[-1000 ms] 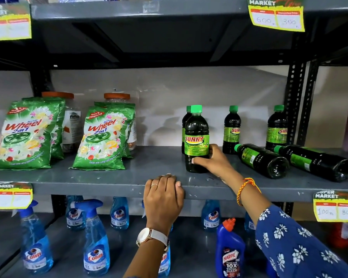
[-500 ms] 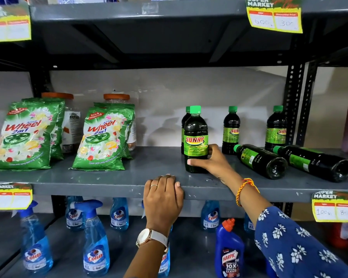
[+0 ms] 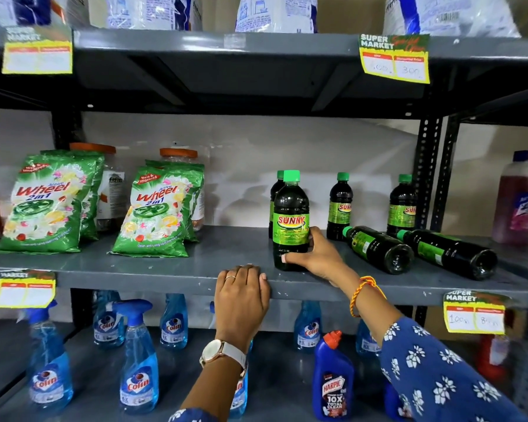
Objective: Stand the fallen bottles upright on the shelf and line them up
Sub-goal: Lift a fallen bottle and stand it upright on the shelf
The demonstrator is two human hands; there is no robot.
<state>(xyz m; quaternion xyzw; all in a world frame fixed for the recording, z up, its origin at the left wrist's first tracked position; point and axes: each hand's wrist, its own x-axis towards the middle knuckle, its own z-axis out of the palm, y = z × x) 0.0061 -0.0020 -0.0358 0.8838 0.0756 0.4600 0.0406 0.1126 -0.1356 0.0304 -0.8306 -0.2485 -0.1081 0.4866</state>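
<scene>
A dark bottle with a green cap and a Sunny label (image 3: 290, 220) stands upright near the front of the grey middle shelf (image 3: 171, 269). My right hand (image 3: 313, 254) grips its lower half. Behind it stands another upright bottle (image 3: 275, 190), mostly hidden. Two more upright bottles (image 3: 340, 207) (image 3: 403, 205) stand further back. To the right, two bottles lie on their sides, caps pointing back left (image 3: 378, 249) (image 3: 448, 254). My left hand (image 3: 241, 296) rests on the shelf's front edge, fingers curled over it.
Green Wheel detergent packs (image 3: 43, 205) (image 3: 160, 211) and jars with orange lids fill the shelf's left half. A purple bottle (image 3: 520, 202) stands at the far right, beyond the black upright post (image 3: 430, 178). Blue Colin spray bottles (image 3: 137, 360) and a Harpic bottle (image 3: 333, 379) stand below.
My right hand has shifted its grip a little on the upright Sunny bottle, which stays in place. The camera has tilted up, showing the top shelf. My left hand has not moved.
</scene>
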